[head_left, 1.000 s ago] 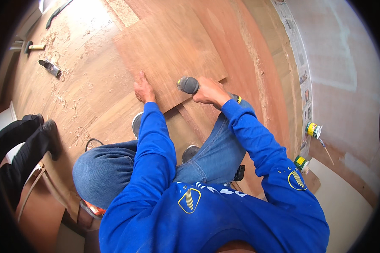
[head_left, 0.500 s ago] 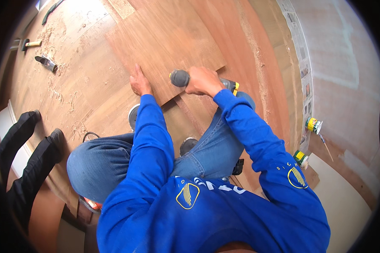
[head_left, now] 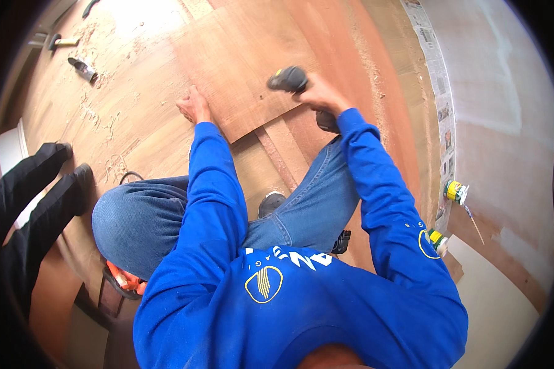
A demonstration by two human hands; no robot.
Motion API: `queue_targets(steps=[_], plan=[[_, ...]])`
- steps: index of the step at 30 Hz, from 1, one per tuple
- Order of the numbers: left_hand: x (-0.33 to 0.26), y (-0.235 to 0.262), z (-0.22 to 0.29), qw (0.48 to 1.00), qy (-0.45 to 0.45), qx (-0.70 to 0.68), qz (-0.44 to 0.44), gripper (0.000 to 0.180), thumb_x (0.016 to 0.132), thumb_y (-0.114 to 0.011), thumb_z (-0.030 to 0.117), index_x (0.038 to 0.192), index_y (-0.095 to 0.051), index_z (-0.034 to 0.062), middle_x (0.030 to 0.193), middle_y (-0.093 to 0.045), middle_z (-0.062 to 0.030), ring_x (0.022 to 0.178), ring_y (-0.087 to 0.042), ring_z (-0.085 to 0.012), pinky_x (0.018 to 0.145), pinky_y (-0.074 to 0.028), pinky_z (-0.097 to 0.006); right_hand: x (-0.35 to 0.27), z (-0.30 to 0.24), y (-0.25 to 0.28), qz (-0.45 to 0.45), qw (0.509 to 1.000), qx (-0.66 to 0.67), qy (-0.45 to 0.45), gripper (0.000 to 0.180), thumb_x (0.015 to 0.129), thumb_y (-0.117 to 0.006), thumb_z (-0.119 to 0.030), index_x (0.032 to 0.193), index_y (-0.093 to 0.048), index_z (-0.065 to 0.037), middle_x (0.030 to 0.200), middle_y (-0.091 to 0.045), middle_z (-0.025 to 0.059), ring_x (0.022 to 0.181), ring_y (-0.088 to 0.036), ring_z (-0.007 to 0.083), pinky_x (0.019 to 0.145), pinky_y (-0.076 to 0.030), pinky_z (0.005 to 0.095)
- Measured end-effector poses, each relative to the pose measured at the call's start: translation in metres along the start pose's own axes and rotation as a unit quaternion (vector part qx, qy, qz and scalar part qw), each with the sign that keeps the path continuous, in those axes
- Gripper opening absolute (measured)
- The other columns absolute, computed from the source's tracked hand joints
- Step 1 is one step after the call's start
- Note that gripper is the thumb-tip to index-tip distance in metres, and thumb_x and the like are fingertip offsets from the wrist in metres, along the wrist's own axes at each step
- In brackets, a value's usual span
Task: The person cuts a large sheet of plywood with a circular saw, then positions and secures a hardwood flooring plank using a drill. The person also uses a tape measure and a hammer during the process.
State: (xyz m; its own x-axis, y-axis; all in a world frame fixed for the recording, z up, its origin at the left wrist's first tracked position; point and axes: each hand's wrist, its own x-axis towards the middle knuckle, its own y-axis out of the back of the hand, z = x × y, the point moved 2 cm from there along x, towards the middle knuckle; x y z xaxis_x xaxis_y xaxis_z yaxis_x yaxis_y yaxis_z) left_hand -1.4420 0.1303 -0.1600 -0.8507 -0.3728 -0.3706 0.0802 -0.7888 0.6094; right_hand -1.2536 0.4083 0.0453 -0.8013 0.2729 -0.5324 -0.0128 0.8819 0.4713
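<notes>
A cordless drill (head_left: pixel 288 79), black with some yellow, is gripped in my right hand (head_left: pixel 322 95). It is raised over the wooden board (head_left: pixel 243 67), its body pointing left and its dark base showing below my wrist. The bit cannot be made out. My left hand (head_left: pixel 194 106) rests at the left edge of the board, fingers bent against that edge. A small dark spot shows on the board's surface near its front part. The board lies flat over strips of wood, and a gap is visible under its near edge.
Wood shavings (head_left: pixel 89 114) litter the planks on the left. A hammer (head_left: pixel 61 42) and a hand plane (head_left: pixel 82 69) lie there. Another person's dark-trousered legs (head_left: pixel 43 197) stand at the left. Paint cans (head_left: pixel 455 191) and a brush (head_left: pixel 474 221) are at the right, beside newspaper strips (head_left: pixel 442 104).
My right hand has lifted the drill up and right, off the board's near edge, and turned it. My left hand has shifted slightly left, its fingers now more bent. The view has moved a little.
</notes>
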Motion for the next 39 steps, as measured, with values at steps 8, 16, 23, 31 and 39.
queue_targets(steps=[8, 16, 23, 31, 39], plan=[[0.023, -0.053, 0.032, 0.845, 0.079, -0.43, -0.309, 0.026, 0.094, -0.055, -0.01, 0.12, -0.059, -0.0042, 0.119, -0.071, -0.0248, 0.101, -0.074, -0.031, 0.087, -0.063, -0.038, -0.034, -0.047, 0.031, 0.133, 0.985, 0.11, -0.006, 0.011, 0.084, -0.073, -0.014, 0.092, -0.069, -0.006, 0.064, -0.059, -0.0029, 0.052, -0.05, 0.0067, 0.046, -0.042, 0.0291], [-0.038, -0.091, 0.065, 0.687, 0.285, -0.513, -0.428, 0.013, 0.105, -0.059, 0.009, 0.116, -0.06, 0.002, 0.123, -0.072, -0.023, 0.108, -0.074, -0.0306, 0.084, -0.064, -0.04, -0.011, -0.056, -0.036, 0.145, 0.973, 0.171, 0.056, 0.02, 0.086, -0.076, -0.01, 0.104, -0.071, -0.004, 0.077, -0.067, -0.0005, 0.06, -0.059, 0.0075, 0.054, -0.049, 0.0274], [-0.034, -0.08, 0.066, 0.691, 0.335, -0.525, -0.367, 0.019, 0.106, -0.056, 0.014, 0.119, -0.062, 0.0001, 0.119, -0.075, -0.0167, 0.106, -0.076, -0.0273, 0.083, -0.062, -0.043, 0.003, -0.051, -0.058, 0.108, 0.96, 0.26, 0.001, 0.012, 0.087, -0.073, -0.011, 0.097, -0.071, -0.005, 0.069, -0.063, -0.0011, 0.048, -0.054, 0.0069, 0.044, -0.043, 0.0269], [-0.036, -0.083, 0.066, 0.653, 0.353, -0.538, -0.4, 0.028, 0.106, -0.053, 0.011, 0.122, -0.063, -0.0093, 0.117, -0.074, -0.0216, 0.105, -0.075, -0.0329, 0.091, -0.064, -0.046, 0.016, -0.059, -0.062, 0.091, 0.968, 0.232, -0.002, 0.012, 0.087, -0.073, -0.011, 0.096, -0.07, -0.004, 0.069, -0.063, -0.0007, 0.05, -0.055, 0.0074, 0.045, -0.045, 0.0275], [-0.033, -0.091, 0.068, 0.643, 0.354, -0.562, -0.382, 0.03, 0.107, -0.051, 0.008, 0.124, -0.059, -0.014, 0.121, -0.071, -0.0275, 0.109, -0.074, -0.0364, 0.093, -0.065, -0.046, 0.026, -0.059, -0.069, 0.075, 0.965, 0.251, -0.019, 0.014, 0.086, -0.074, -0.01, 0.098, -0.07, -0.004, 0.073, -0.065, 0.0004, 0.052, -0.056, 0.0082, 0.047, -0.046, 0.0277]])
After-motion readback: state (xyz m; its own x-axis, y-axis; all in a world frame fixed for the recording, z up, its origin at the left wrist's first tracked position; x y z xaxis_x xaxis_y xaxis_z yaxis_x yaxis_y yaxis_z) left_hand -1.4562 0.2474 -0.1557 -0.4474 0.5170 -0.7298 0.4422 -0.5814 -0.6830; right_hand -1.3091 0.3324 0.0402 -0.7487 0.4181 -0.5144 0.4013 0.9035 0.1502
